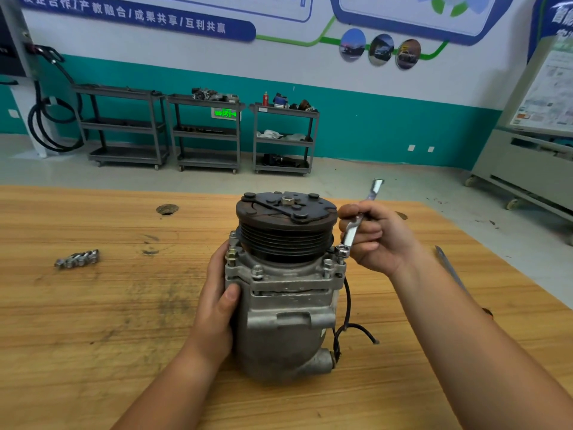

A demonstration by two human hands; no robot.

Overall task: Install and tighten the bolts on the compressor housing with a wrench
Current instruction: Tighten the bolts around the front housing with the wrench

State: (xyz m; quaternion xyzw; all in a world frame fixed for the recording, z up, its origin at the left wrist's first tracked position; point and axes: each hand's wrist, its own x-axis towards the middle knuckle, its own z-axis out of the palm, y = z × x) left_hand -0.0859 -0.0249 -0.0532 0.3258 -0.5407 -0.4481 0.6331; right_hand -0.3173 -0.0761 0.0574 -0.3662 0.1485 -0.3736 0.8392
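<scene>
Compressor housing (285,321) stands upright mid-table, pulley (286,225) end up, long axis vertical, black wires (347,321) trailing off its right side and spare bolts (77,259) lying well apart to the left. Left hand (217,302) wraps the housing's left flank, thumb pressed on the front, while right hand (375,237) curls its fingers round the wrench (356,225), lower end on the right flange bolt (341,251), shaft slanting up just beside the pulley. Wooden table (93,321) ends near that forearm, a slim metal tool (449,268) along the edge; the broad board lies leftward.

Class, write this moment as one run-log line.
right hand: grips wrench, its end on right-side bolt | left hand: holds compressor upright | spare bolts: lying on table, left of compressor
</scene>
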